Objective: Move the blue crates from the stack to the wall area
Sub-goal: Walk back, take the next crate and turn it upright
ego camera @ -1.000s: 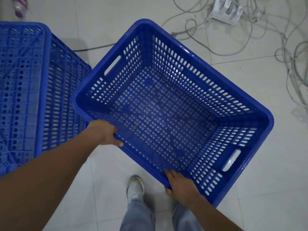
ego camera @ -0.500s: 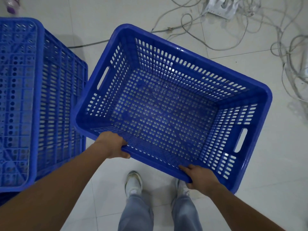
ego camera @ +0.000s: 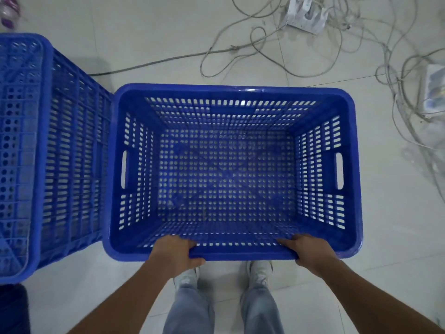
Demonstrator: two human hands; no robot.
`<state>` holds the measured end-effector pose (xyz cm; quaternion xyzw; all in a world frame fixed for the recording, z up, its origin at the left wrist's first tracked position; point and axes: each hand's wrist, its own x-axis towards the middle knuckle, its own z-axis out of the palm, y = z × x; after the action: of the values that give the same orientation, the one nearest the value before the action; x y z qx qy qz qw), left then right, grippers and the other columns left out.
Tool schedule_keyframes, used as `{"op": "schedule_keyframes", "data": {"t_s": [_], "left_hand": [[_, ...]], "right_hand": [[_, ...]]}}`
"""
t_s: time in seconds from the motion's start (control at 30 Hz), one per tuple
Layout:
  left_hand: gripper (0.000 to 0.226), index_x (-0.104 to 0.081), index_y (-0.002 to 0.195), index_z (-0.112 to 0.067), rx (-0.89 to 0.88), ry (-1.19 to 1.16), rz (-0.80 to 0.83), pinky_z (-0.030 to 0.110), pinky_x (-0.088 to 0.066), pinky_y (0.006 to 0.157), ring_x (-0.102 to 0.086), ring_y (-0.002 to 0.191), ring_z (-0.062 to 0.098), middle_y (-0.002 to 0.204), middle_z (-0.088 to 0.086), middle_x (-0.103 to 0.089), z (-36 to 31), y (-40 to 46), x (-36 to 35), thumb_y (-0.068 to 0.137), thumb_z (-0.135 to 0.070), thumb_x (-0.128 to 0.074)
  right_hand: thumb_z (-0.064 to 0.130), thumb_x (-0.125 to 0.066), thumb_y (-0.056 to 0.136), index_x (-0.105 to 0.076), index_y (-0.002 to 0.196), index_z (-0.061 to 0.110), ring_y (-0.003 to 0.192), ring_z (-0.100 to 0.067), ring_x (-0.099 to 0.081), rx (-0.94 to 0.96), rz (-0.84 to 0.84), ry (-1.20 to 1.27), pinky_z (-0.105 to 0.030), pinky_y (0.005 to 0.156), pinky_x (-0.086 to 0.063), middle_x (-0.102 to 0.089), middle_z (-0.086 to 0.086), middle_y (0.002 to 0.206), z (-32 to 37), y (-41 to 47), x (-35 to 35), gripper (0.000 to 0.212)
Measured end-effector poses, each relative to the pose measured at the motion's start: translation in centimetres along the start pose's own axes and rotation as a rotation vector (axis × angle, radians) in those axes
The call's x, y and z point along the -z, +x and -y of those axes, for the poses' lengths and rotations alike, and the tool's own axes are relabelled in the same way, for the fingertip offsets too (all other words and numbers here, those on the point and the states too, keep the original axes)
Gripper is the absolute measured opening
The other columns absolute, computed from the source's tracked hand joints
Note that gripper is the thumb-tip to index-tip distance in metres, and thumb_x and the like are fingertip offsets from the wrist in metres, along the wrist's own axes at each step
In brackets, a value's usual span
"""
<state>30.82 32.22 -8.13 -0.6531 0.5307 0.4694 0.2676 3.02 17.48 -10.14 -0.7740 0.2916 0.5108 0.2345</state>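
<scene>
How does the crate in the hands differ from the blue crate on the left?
The held crate is open side up, so its inside shows; the left crate shows its ribbed underside and outer wall. Both hands grip the held crate's near rim; no hand touches the left crate. Both are blue perforated plastic.

No readable text, label, brand, number or sign is showing anywhere in the view. The open blue perforated plastic crate (ego camera: 231,165) is showing only plain slotted walls and a holed base, with no lettering on them. The upturned blue plastic crate (ego camera: 36,153) at the left is likewise showing only its moulded ribs and holes. The white power strip (ego camera: 305,14) lying among the cables at the far right is too small and blurred for any marking to be made out, and the pale box-shaped device (ego camera: 434,88) at the right edge is showing faint bluish patches that cannot be read as words.
</scene>
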Motion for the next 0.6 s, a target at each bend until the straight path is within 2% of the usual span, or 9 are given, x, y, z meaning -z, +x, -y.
{"op": "schedule_keyframes", "data": {"t_s": [0.1,0.4,0.47,0.53,0.6], "left_hand": [[0.051,-0.054,0.125,-0.033,0.010,-0.033,0.018,0.028,-0.043,0.095,-0.054,0.118,0.016,0.129,-0.007,-0.059,-0.6,-0.1,-1.3,0.086,-0.063,-0.042],[0.056,-0.045,0.133,-0.035,0.085,-0.091,-0.025,0.033,-0.045,0.099,-0.051,0.123,0.017,0.133,-0.009,-0.055,-1.1,-0.3,-4.7,0.087,-0.066,-0.034],[0.052,-0.047,0.131,-0.034,0.116,-0.151,-0.018,0.033,-0.046,0.097,-0.051,0.123,0.017,0.131,-0.008,-0.056,-1.1,-0.5,-4.9,0.089,-0.061,-0.035],[0.040,-0.055,0.116,-0.026,0.176,-0.237,-0.044,0.032,-0.048,0.090,-0.056,0.115,0.018,0.120,-0.004,-0.060,-0.9,-1.1,-3.9,0.093,-0.053,-0.035],[0.036,-0.056,0.110,-0.018,0.277,-0.262,-0.192,0.032,-0.047,0.082,-0.057,0.109,0.020,0.113,0.002,-0.058,0.0,-1.8,-1.8,0.096,-0.045,-0.036]], "right_hand": [[0.013,-0.042,0.096,-0.023,0.147,0.042,0.130,-0.025,-0.043,0.003,-0.027,-0.022,-0.037,0.095,-0.046,-0.045,-0.003,0.141,-0.5,0.0,-0.2,0.061],[0.010,-0.042,0.095,-0.032,0.145,0.039,0.128,-0.024,-0.045,-0.013,-0.079,-0.043,-0.036,0.097,-0.045,-0.048,0.000,0.139,-0.9,0.4,-0.3,0.059],[0.016,-0.047,0.094,-0.032,0.145,0.036,0.128,-0.023,-0.045,0.004,-0.072,-0.031,-0.036,0.098,-0.045,-0.048,0.000,0.140,-0.9,0.2,-0.2,0.056],[0.032,-0.055,0.090,-0.033,0.145,0.034,0.129,-0.021,-0.045,0.013,0.003,0.049,-0.034,0.098,-0.043,-0.047,0.003,0.141,-1.0,-0.2,0.6,0.059],[0.042,-0.058,0.087,-0.045,0.140,0.027,0.125,-0.020,-0.049,-0.015,0.085,0.208,-0.032,0.097,-0.042,-0.052,0.003,0.137,-1.3,-0.6,2.3,0.056]]}}
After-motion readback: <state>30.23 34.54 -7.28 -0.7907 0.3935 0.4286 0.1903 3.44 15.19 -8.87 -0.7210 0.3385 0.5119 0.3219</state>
